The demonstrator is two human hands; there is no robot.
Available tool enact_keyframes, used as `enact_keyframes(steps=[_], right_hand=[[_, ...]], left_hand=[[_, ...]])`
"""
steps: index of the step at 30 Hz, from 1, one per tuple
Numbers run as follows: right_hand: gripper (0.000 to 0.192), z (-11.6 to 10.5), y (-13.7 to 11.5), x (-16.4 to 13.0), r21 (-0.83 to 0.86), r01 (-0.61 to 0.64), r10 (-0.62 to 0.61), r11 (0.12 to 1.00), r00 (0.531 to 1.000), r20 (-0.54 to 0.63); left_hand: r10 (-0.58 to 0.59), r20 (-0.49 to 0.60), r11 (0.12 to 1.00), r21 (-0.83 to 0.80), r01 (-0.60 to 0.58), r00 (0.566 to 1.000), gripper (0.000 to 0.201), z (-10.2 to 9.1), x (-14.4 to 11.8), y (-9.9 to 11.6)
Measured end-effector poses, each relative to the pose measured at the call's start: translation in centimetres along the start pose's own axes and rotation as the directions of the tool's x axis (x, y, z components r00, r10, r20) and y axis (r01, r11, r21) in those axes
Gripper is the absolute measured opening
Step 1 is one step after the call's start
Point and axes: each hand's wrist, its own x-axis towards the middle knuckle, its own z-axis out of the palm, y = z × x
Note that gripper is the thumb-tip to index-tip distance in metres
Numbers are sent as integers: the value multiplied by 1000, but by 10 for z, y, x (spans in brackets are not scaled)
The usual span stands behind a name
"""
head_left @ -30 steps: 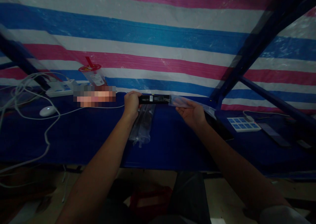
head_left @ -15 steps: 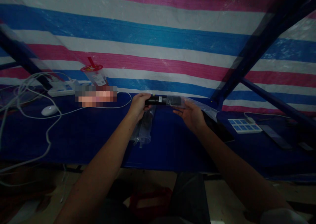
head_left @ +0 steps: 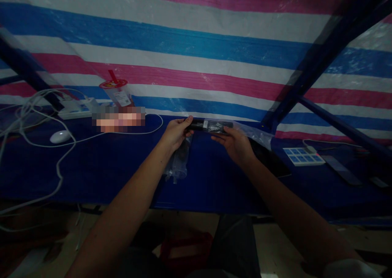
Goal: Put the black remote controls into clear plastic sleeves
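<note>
A black stick-like item point(head_left: 198, 124) with a small white label lies level between my two hands, its right part inside a clear plastic bag point(head_left: 255, 133). Closed round the bare left end is my left hand point(head_left: 177, 131), thumb on top. My right hand point(head_left: 237, 145) grips the bagged end, thumb on the plastic and fingers beneath. The item's exact kind cannot be made out. Under my left hand, another clear plastic bag point(head_left: 180, 163) with something dark in it rests on the blue table point(head_left: 211, 180). A flat black item point(head_left: 269, 159) lies partly behind my right forearm.
At the left are tangled white cables point(head_left: 58, 163), a white mouse point(head_left: 60, 137), a power strip point(head_left: 73, 111) and a red-lidded cup point(head_left: 118, 92). A white socket block point(head_left: 303, 156) and a phone point(head_left: 341, 169) lie at the right. Striped sheeting point(head_left: 183, 45) hangs behind.
The black item has slid further right into the plastic bag, my left hand moving right with it. My right hand's thumb now presses on the bagged end.
</note>
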Motion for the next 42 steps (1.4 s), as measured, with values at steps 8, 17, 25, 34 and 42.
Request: enact_keyframes(steps=[8,17,25,34,42], right_hand=[[17,2,6,0,41,5,-4,999,1000,-29],[21,5,12,0,94,23,-19,995,999,-45],[23,18,11,-13,79,124,-131,989,986,98],[24,15,13,-10,98,90,-99,991,991,94],[17,3,14,-1,200,-78,59,977,993,99]], left_hand=[[113,-75,988,113,-104,991,33,16,-13,0],[344,-19,795,538,-280,939,37,13,-11,-5],[418,38,701,622,-349,908,36,18,-18,-4],[379,-93,795,543,-272,921,45,13,-8,-12],[332,-60,852,447,-272,941,35,14,-9,-11]])
